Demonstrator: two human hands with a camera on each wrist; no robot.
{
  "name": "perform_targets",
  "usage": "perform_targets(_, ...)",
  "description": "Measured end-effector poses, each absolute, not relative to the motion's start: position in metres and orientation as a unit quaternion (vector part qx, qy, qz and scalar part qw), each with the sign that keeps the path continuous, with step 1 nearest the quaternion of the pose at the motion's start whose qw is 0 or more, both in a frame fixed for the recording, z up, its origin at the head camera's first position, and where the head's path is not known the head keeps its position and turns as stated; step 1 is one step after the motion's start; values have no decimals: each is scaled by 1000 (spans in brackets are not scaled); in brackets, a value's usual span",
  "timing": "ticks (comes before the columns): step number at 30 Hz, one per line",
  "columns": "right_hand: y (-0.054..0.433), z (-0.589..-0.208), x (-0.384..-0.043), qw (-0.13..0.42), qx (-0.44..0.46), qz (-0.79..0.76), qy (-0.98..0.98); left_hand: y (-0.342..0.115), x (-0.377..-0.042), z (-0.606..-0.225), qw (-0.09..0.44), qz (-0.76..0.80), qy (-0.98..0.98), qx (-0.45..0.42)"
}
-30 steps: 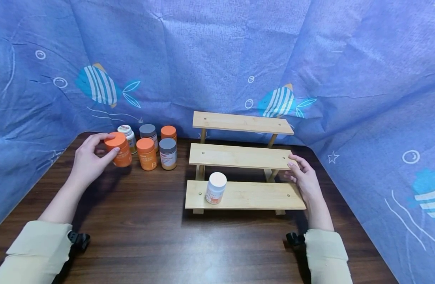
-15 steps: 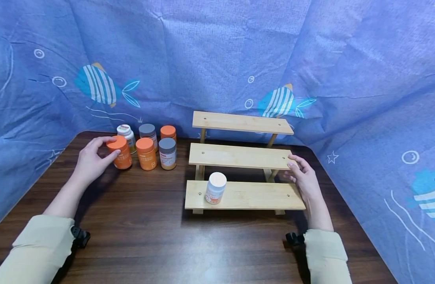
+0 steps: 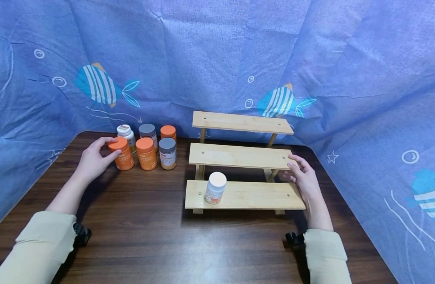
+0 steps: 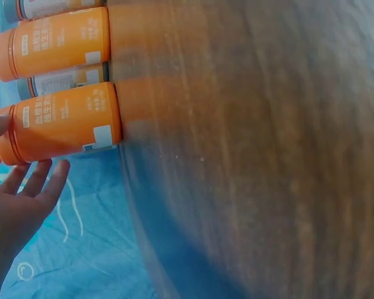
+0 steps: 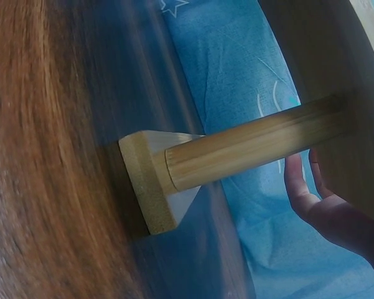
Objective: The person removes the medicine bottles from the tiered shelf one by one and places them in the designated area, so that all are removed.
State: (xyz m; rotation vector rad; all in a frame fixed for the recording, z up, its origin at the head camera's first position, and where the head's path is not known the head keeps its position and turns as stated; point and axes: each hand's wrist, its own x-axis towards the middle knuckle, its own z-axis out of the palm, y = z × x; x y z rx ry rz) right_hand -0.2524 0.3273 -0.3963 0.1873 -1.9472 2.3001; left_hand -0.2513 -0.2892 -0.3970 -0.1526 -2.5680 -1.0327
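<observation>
My left hand (image 3: 93,161) pinches an orange bottle (image 3: 124,160) by its lid, thumb on the near side and fingers round the other. In the left wrist view that bottle (image 4: 68,121) stands upright on the table, at the left end of the front row. Beside it is a second orange bottle (image 3: 147,158), then a grey-lidded bottle (image 3: 168,157). At the right, my right hand (image 3: 305,179) grips the right end of the middle tier of a three-step wooden display shelf (image 3: 242,156). A white bottle (image 3: 215,188) stands on the lowest tier, towards its left.
Behind the front row are a white-lidded bottle (image 3: 126,134), another grey-lidded bottle (image 3: 148,131) and another orange-lidded one (image 3: 168,132). A blue fish-print cloth (image 3: 217,59) hangs behind the dark wooden table (image 3: 150,236). A round leg (image 5: 249,143) supports the shelf.
My left hand has lowered the orange bottle, straightened it from a slight tilt, and shifted it a little right towards its neighbour. My right hand and the shelf have stayed put.
</observation>
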Motion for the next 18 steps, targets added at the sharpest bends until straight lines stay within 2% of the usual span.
perform_targets(6, 326, -396, -254, 62, 62, 761, -643, -289, -247, -393, 178, -356, -916, -56)
perform_targets(18, 324, -394, -251, 65, 59, 765, -638, -267, -233, -372, 213, -352, -908, -79)
